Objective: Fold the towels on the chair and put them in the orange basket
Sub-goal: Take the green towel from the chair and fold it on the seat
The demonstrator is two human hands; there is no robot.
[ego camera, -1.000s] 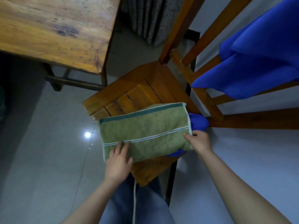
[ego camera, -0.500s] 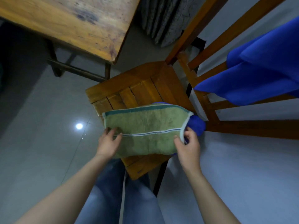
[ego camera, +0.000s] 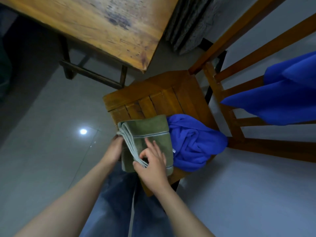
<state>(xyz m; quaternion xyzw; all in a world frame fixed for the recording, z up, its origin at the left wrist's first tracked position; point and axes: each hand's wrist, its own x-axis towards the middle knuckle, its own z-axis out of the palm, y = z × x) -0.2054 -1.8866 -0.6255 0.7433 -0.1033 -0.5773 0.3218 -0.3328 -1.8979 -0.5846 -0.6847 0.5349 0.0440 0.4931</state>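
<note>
- The right hand point(ego camera: 152, 166) is pinching the stacked pale hems of the olive-green striped terry towel point(ego camera: 150, 129) btw thumb and forefinger. Its other fingers are lying spread on the top layer, prob. to keep the layers from sliding apart.
- The left hand point(ego camera: 113, 149) is pressing against the towel's left folded edge. Its fingertips are hiding behind the layers, so can't tell whether it's gripping or just propping.
- The green towel is sitting folded into a compact, several-layer packet. It's lying over the front edge of the slatted wooden chair seat point(ego camera: 153, 96), w/ its near end overhanging toward the person's blue jeans point(ego camera: 116, 211).
- Judging by the packet, folding is nearly finishing. Holding both ends like this is prob. setting up a lift w/o the fold opening.
- A crumpled bright-blue towel point(ego camera: 193, 142) is lying unfolded just beside it, touching its right edge and filling the seat's back corner by the rails. It could be dragging along if the green one slides instead of lifting.
- A second blue cloth point(ego camera: 282, 100) is hanging over the chair-back rails, well apart.
- The orange basket isn't showing in this view.
- A worn wooden table point(ego camera: 102, 23) is standing beyond the seat's far corner, w/ a grey patterned curtain point(ego camera: 188, 23) behind and a glossy grey tiled floor point(ego camera: 42, 134) all around.
</note>
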